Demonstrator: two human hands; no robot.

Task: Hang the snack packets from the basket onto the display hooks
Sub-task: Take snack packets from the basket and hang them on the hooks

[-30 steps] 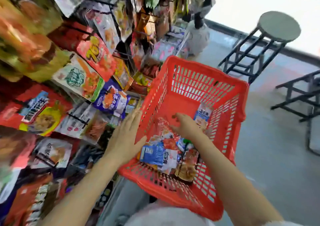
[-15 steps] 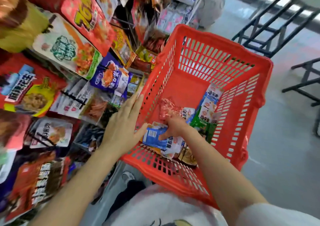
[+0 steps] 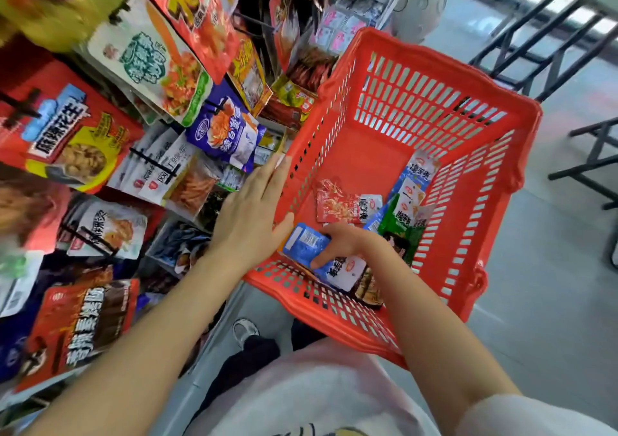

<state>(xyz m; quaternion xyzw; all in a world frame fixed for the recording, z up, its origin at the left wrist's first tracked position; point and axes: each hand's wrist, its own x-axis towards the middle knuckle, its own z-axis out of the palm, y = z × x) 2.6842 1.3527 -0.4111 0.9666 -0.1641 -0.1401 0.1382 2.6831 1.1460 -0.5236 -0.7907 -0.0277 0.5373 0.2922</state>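
Observation:
A red plastic basket (image 3: 394,64) sits in front of me with several snack packets on its floor. My right hand (image 3: 347,245) reaches inside and its fingers curl round a blue and white packet (image 3: 306,243) near the basket's left front corner. A red packet (image 3: 337,203) lies just beyond it, and blue and green packets (image 3: 406,208) lean against the right wall. My left hand (image 3: 252,211) lies flat with straight fingers against the outside of the basket's left wall. Display hooks (image 3: 152,164) on the left carry many hanging packets.
The snack rack fills the left side, with a purple packet (image 3: 227,131) and a red peanut bag (image 3: 67,131) close to my left hand. Black metal stool frames (image 3: 521,50) stand on the grey floor at the upper right. My shoe (image 3: 245,332) shows below the basket.
The view has tilted down and closer to the basket. My right hand moved from the middle of the basket toward its near left corner and took hold of the blue and white packet. My left hand stayed on the basket wall.

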